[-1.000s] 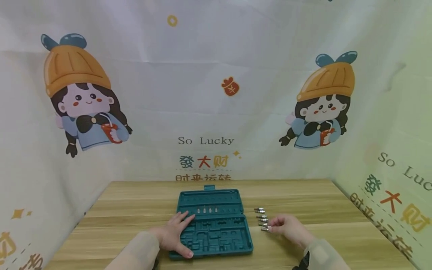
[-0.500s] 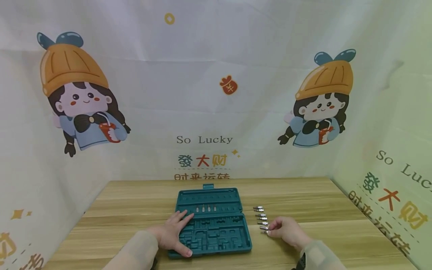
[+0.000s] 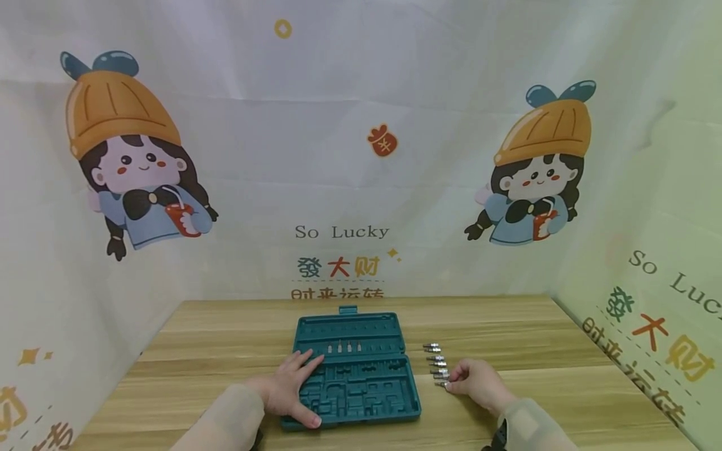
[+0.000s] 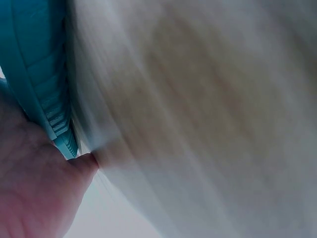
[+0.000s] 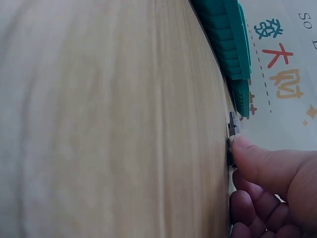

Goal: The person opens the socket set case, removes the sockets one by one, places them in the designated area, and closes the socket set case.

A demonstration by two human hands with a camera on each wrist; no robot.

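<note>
A teal plastic tool case (image 3: 389, 410) lies open and flat on the wooden table. My left hand (image 3: 282, 391) rests on its left side with fingers spread and the thumb over the front edge; in the left wrist view the palm (image 4: 39, 183) is beside the case's ribbed wall (image 4: 49, 94). Right of the case, several silver bit sockets (image 3: 435, 357) lie in a row. With thumb and curled fingers, my right hand (image 3: 479, 383) pinches the nearest bit socket (image 3: 440, 384) on the tabletop. The right wrist view shows the thumb against this metal piece (image 5: 234, 124).
Several small bits (image 3: 349, 347) stand in slots of the case's far half. The near half has moulded recesses. A latch (image 3: 348, 309) sticks out at the back. Behind the table (image 3: 507, 319) hangs a printed cloth (image 3: 338, 175), which also covers both sides.
The right hand has shifted slightly at the near end of the row, and the nearest bit sockets lie a little farther from me than half a second ago. The left hand stays put.
</note>
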